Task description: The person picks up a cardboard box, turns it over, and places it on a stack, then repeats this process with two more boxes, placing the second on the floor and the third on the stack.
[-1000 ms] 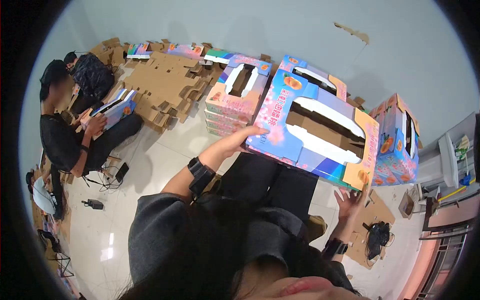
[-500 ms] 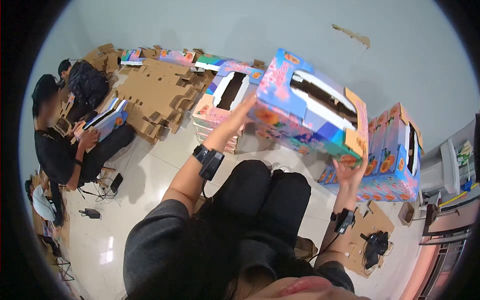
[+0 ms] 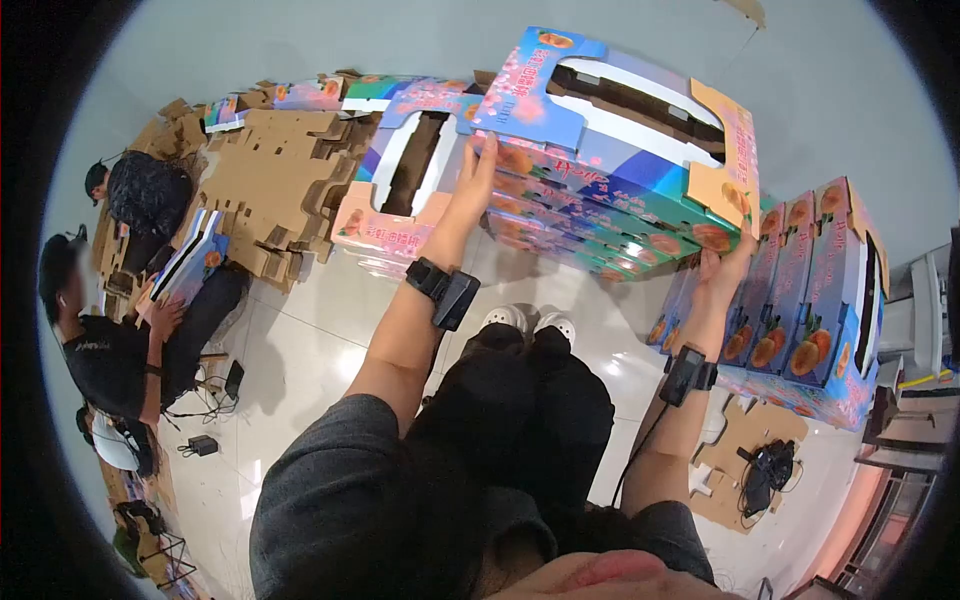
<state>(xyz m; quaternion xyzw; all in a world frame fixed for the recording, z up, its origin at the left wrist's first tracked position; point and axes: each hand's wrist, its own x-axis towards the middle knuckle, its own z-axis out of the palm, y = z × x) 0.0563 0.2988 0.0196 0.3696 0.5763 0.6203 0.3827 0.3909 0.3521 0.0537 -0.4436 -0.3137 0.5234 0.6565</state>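
Observation:
A colourful fruit box with a long opening in its top sits squarely on a stack of similar boxes. My left hand grips its left front corner, fingers against the side. At its right front corner, my right hand is closed round the edge, with the fingertips partly hidden. Left of my left hand stands another stack, topped by a box with an opening. On the right, several boxes stand side by side near my right forearm.
Flattened cardboard lies on the floor at the left. A seated person handles a box, with another person behind. Cables and a black adapter lie nearby. More cardboard holds a black device at lower right.
The tilted box has come down level onto the stack, with both hands still on it. The view has shifted, and my white shoes now show below the stack.

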